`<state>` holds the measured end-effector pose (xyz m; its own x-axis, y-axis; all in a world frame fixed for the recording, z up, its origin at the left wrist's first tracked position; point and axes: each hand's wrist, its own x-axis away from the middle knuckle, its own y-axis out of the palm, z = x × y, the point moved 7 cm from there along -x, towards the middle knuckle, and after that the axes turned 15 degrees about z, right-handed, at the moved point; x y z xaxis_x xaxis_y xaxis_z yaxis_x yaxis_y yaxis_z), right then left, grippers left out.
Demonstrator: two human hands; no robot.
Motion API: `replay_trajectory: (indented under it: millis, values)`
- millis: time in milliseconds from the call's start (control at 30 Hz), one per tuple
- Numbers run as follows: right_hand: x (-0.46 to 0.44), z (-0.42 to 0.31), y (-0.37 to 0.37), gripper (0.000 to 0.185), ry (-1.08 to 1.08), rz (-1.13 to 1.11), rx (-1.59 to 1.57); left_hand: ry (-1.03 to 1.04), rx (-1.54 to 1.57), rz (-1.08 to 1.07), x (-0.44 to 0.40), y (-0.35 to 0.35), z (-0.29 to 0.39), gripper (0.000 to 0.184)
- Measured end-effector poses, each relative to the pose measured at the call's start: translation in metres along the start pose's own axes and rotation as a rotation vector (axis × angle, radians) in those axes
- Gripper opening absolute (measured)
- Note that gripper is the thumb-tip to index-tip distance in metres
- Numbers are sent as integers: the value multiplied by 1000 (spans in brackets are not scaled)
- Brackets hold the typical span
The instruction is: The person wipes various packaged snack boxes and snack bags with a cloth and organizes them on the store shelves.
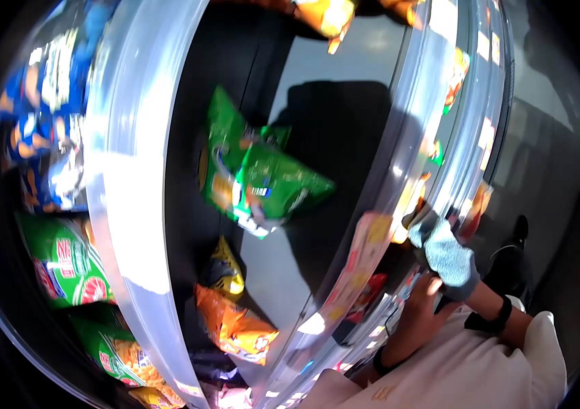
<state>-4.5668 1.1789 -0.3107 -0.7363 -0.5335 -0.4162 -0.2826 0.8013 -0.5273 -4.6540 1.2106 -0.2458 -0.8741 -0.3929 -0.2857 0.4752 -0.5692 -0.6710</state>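
My right hand (443, 253) is covered by what looks like a fuzzy light-blue and grey glove (450, 259), dark at its tips and cuff. It hovers near the shelf's front edge, and its finger positions do not show clearly. My left hand (418, 317) is bare, close below the glove's cuff, with thumb and a finger apart. Whether it touches the glove, I cannot tell. A black band (498, 317) circles my right wrist. On the shelf, green snack bags (273, 180) lean together, beyond both hands.
Clear plastic strips (129, 204) edge the shelves, which run steeply across the tilted view. An orange bag (235, 324) and a black-and-yellow bag (225, 269) lie on the middle shelf. Blue packets (48, 143) and green packets (65, 262) fill another. Pink-white price labels (358, 266) line the edge.
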Motion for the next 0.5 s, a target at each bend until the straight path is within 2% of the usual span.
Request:
replay_trajectory:
  millis: [33, 100, 133, 200, 233, 300, 333, 400, 433, 500]
  values:
    - [-4, 11, -9, 49, -26, -14, -30, 6, 9, 1, -15, 13, 5, 51]
    - [-11, 52, -26, 57, 4, -125, -94, -19, 31, -108, -40, 44, 19, 32]
    - [-18, 73, -38, 59, 6, -154, -67, -23, 37, -110, -52, 61, 28, 32]
    - [-40, 109, -65, 61, 46, -244, -95, -125, 85, -129, -80, 90, 48, 18]
    - [-57, 126, -80, 62, 74, -305, -148, -231, 146, -149, -93, 106, 57, 16]
    - [-76, 153, -103, 64, 126, -441, -246, -274, 163, -111, -119, 127, 75, 16]
    - [-75, 170, -113, 64, 122, -444, -238, -311, 188, -86, -130, 139, 82, 17]
    - [-65, 208, -132, 42, 619, -205, -1010, -269, 147, -68, -147, 157, 85, 18]
    - [-72, 213, -155, 29, 543, -206, -894, -280, 143, -65, -156, 166, 86, 17]
    - [-98, 218, -178, 29, 540, -120, -928, -305, 164, -27, -176, 179, 91, 18]
